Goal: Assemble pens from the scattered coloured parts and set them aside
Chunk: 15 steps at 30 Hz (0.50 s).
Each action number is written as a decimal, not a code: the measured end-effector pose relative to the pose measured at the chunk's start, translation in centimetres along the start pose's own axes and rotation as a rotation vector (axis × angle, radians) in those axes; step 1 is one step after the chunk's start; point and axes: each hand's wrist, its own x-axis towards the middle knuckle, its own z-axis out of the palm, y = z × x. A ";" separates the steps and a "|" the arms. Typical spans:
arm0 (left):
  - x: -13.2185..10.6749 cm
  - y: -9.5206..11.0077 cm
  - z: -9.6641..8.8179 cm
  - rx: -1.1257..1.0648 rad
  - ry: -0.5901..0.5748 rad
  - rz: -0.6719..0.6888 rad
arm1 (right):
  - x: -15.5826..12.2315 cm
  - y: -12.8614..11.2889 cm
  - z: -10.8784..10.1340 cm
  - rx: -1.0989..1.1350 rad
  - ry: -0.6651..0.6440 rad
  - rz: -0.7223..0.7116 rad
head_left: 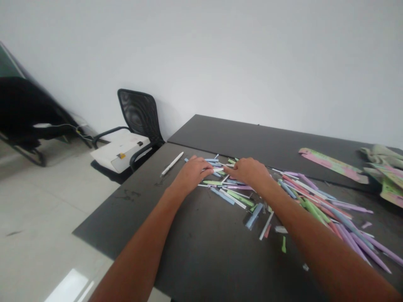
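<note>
My left hand is closed, thumb and fingers pinching a white tapered pen part that points right. Close to its tip is my right hand, fingers drawn together; whatever they hold is hidden. Beneath and around both hands lie loose pen parts: a blue barrel piece, a green piece and thin white tubes. A whole white pen lies apart, left of my left hand. Under my right forearm spreads a heap of purple, red, green and blue pens.
The dark table has a second dark table behind it, against a white wall. Pink-green packaging strips and a grey cloth lie at right. A black mesh chair holds a white file box at left.
</note>
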 end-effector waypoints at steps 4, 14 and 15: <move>0.0 0.6 -0.4 -0.027 0.036 -0.010 | 0.8 -0.5 -0.7 -0.025 -0.064 0.054; -0.1 1.4 -0.6 -0.140 0.090 -0.031 | 1.2 -0.6 -1.4 0.041 -0.142 0.091; -0.1 1.5 -0.6 -0.158 0.095 -0.035 | 1.1 -0.5 -1.4 0.059 -0.142 0.086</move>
